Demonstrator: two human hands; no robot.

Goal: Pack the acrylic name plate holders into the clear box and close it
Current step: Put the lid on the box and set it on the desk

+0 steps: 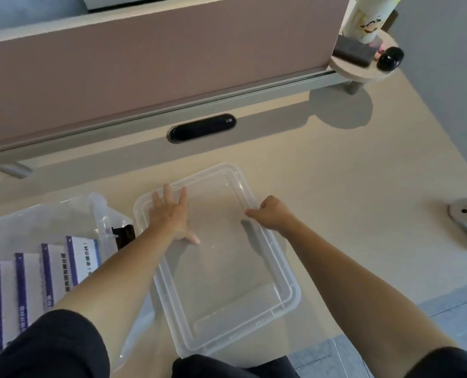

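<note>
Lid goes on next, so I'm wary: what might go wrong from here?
The lid is gripped only at one rim by the right hand, while the left hand lies flat on it; it may tilt when lifted. The name plate holders stand upright in the clear box and could block it.

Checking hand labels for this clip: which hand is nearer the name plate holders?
Left. The left hand lies flat on the clear lid, just right of the name plate holders; the right hand pinches the lid's opposite rim, farther off.
</note>
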